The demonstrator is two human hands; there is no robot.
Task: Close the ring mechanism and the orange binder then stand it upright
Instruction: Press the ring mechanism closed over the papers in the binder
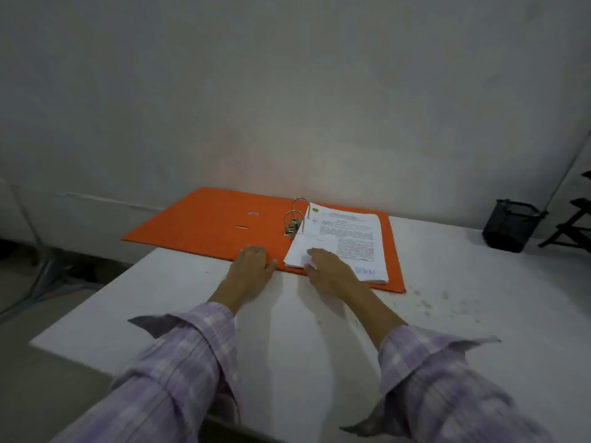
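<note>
Orange binder (204, 223) open flat; left hand (251, 266) flat on edge, right hand (329, 266) flat on papers (345, 238).

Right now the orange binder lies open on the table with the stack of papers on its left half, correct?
Not quite. In the head view the orange binder does lie open on the table, but the stack of papers sits on its right half, under the right hand.
</note>
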